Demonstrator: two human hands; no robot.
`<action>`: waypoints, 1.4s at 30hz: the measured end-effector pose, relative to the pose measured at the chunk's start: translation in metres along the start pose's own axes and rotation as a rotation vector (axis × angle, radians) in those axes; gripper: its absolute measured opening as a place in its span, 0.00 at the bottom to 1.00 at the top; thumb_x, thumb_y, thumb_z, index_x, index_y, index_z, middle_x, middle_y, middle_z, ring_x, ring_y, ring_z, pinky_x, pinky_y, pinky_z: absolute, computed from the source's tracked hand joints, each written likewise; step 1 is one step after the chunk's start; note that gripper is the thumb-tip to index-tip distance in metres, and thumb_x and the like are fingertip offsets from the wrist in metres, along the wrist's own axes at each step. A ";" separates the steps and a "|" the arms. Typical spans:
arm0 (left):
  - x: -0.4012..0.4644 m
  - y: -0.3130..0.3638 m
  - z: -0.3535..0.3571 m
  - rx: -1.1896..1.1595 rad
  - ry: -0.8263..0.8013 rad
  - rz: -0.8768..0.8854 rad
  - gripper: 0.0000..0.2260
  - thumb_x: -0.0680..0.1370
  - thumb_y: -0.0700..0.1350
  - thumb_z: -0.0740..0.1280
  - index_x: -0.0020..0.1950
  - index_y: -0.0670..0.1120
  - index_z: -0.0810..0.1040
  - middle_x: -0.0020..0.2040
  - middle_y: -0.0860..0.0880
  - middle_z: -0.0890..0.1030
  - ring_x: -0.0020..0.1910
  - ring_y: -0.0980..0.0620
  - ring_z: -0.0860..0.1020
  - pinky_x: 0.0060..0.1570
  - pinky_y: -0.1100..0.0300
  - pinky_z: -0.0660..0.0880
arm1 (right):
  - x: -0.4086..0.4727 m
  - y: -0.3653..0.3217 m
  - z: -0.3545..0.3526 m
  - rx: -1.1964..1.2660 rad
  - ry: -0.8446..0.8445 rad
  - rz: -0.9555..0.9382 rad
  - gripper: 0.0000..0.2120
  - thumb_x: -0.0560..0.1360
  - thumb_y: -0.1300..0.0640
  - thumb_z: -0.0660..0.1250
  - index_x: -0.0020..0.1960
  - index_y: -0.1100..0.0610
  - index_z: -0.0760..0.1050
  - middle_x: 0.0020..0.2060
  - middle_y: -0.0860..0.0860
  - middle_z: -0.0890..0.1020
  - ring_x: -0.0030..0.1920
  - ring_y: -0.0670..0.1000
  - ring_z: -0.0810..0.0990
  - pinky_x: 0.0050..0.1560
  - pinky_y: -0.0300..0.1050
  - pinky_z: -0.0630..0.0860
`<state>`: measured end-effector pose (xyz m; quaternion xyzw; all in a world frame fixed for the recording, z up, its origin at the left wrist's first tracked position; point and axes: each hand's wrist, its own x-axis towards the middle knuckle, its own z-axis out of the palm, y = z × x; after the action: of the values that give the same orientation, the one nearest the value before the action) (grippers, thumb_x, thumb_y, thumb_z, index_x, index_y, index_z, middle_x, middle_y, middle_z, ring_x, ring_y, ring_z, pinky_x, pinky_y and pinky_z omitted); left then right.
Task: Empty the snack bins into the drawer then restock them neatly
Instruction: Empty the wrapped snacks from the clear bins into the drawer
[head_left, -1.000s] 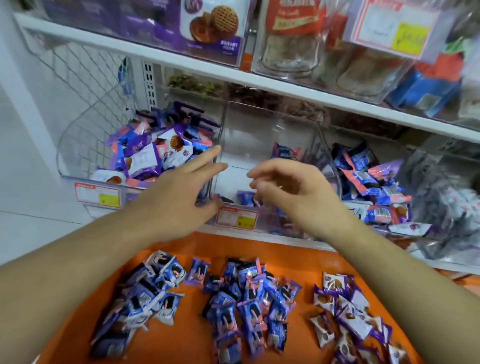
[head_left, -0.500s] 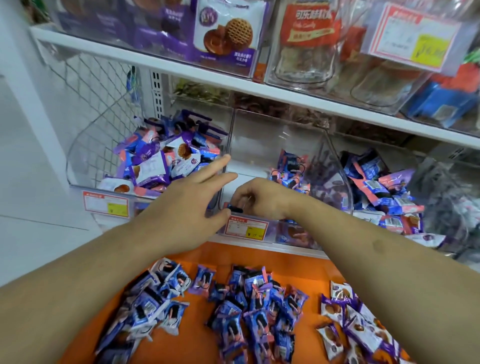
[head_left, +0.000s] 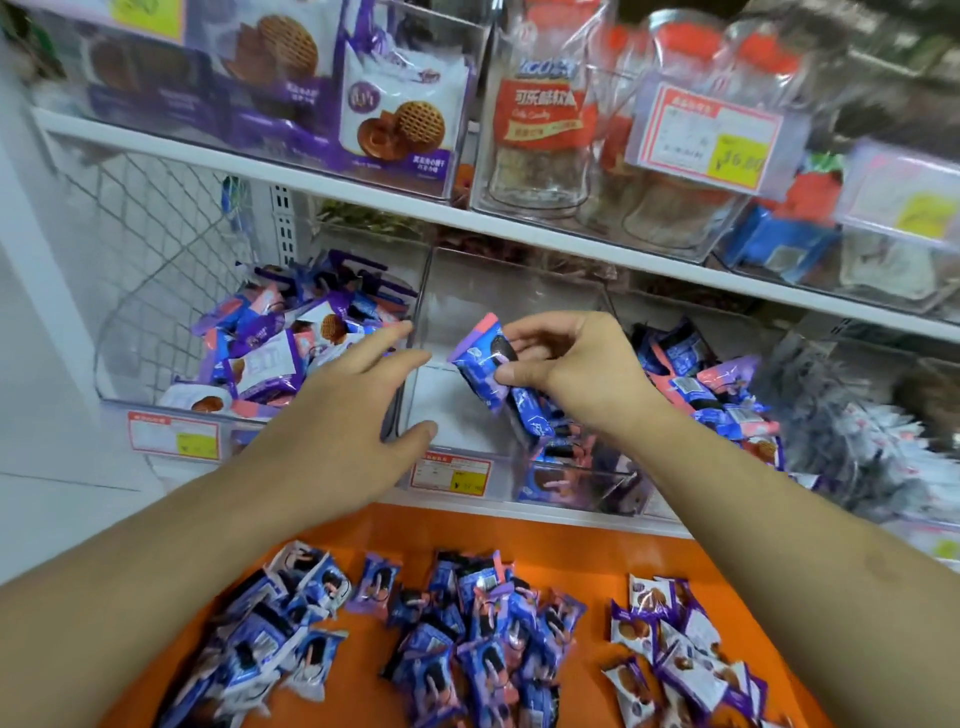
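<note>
- The right hand, at the centre of the frame, pinches a blue-and-pink snack packet between thumb and curled fingers; more blue packets seem to bunch under its palm, though how many it grips I cannot tell.
- The packet's long axis runs from upper right to lower left, and it sticks out to the left of the fingers, over the bare floor of the middle clear bin.
- The left hand, just left of centre, has its fingers straight and spread and holds nothing; its thumb lies at the bin's front left corner, and contact is unclear.
- The right hand is plainly the nearer to the packet.
- The orange drawer, at the bottom of the frame, lies well below the packet and holds loose piles of packets.
- The bin looks almost emptied, so I judge the packet is bound for the drawer.
</note>
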<state>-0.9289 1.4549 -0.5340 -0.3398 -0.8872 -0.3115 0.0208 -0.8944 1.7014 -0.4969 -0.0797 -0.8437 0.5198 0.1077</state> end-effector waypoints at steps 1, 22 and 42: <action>-0.001 0.009 -0.002 -0.027 0.042 -0.015 0.30 0.78 0.62 0.68 0.78 0.58 0.67 0.79 0.62 0.61 0.74 0.55 0.68 0.69 0.54 0.69 | -0.010 -0.009 -0.004 0.025 0.008 -0.029 0.17 0.66 0.75 0.80 0.50 0.60 0.86 0.35 0.45 0.86 0.34 0.42 0.82 0.42 0.34 0.79; -0.043 0.061 0.058 -0.095 -0.445 -0.173 0.24 0.77 0.64 0.70 0.71 0.61 0.74 0.64 0.62 0.79 0.59 0.65 0.77 0.57 0.67 0.73 | -0.144 0.046 -0.030 -0.286 -0.186 0.118 0.27 0.71 0.54 0.82 0.68 0.45 0.79 0.61 0.37 0.82 0.61 0.36 0.80 0.65 0.39 0.78; 0.185 0.042 0.131 -0.084 -0.335 -0.118 0.53 0.67 0.62 0.81 0.84 0.55 0.55 0.82 0.47 0.58 0.79 0.48 0.60 0.70 0.64 0.60 | -0.093 0.063 -0.105 -0.733 0.081 -0.164 0.22 0.80 0.51 0.71 0.73 0.49 0.75 0.69 0.41 0.76 0.72 0.41 0.64 0.70 0.22 0.51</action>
<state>-1.0227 1.6627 -0.5713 -0.3347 -0.8828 -0.2881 -0.1599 -0.7753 1.7970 -0.5161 -0.0658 -0.9723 0.1694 0.1467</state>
